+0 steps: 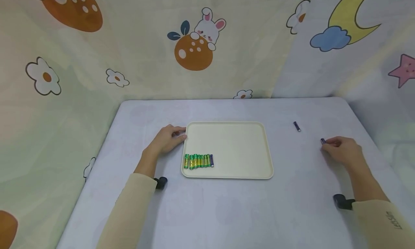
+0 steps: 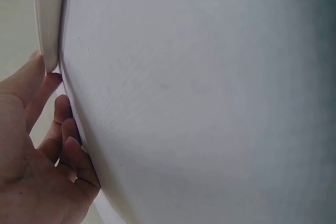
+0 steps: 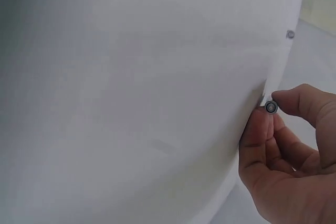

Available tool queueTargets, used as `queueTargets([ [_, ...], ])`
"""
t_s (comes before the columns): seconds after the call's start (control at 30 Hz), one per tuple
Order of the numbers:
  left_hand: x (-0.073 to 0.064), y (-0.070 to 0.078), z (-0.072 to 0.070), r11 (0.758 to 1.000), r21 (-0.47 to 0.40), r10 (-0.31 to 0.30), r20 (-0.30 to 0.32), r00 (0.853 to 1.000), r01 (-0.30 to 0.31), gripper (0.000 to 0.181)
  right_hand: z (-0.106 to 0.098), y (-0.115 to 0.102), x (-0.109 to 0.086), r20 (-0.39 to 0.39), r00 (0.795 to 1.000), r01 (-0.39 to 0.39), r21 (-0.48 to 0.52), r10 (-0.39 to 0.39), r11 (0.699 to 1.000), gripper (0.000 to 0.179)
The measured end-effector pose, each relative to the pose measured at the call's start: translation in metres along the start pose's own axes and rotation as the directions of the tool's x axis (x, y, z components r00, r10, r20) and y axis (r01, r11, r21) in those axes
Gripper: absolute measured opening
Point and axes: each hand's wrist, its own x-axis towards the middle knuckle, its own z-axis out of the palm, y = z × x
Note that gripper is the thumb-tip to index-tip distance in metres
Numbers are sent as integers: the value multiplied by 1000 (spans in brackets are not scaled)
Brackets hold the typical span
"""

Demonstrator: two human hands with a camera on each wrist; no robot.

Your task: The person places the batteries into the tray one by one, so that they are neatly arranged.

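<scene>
A cream rectangular tray (image 1: 233, 148) lies on the table. A row of several green-and-yellow batteries (image 1: 195, 161) with one dark purple battery (image 1: 212, 161) at its right end stands in the tray's near left corner. My left hand (image 1: 166, 139) is at the tray's left edge; in the left wrist view its thumb and forefinger hold the tray rim (image 2: 48, 40). Far to the right, my right hand (image 1: 344, 150) pinches a purple battery (image 1: 322, 141) between thumb and forefinger. The right wrist view shows the round end of that battery (image 3: 271, 107), close to the tabletop.
Another purple battery (image 1: 297, 126) lies on the table between the tray and my right hand, farther back. A white cloth covers the table (image 1: 227, 213). Printed fabric (image 1: 146, 44) hangs behind it and at both sides.
</scene>
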Motion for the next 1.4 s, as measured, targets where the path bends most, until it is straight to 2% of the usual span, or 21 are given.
queueTargets([
  [0.17,0,0,1,1000,3,-1,-1,1000,1,50,5,-3,-3,72,997,-42,104,35,994,60],
  [0.33,-1,0,0,1000,7,3,-2,1000,-3,50,10,-9,-9,120,993,-8,233,-20,972,61],
  [0.47,-1,-1,0,1000,4,5,-3,1000,-5,50,16,-17,-14,168,979,40,383,-112,923,57],
  [0.6,-1,-1,-1,1000,-1,8,-5,1000,-8,49,23,-30,-19,231,959,23,517,-165,856,60],
  [0.87,-1,0,0,1000,6,-1,-1,1000,1,50,50,-67,-31,306,931,-5,558,-200,830,60],
  [1.13,0,1,-1,1000,8,10,-1,1000,-10,50,72,-108,-47,342,897,-7,645,-280,764,52],
  [1.27,1,-1,-1,1000,6,7,0,1000,-7,50,84,-130,-55,374,871,-3,651,-318,759,48],
  [1.4,1,-3,-1,1000,4,-3,2,1000,3,50,92,-151,-59,396,854,-1,648,-336,762,43],
])
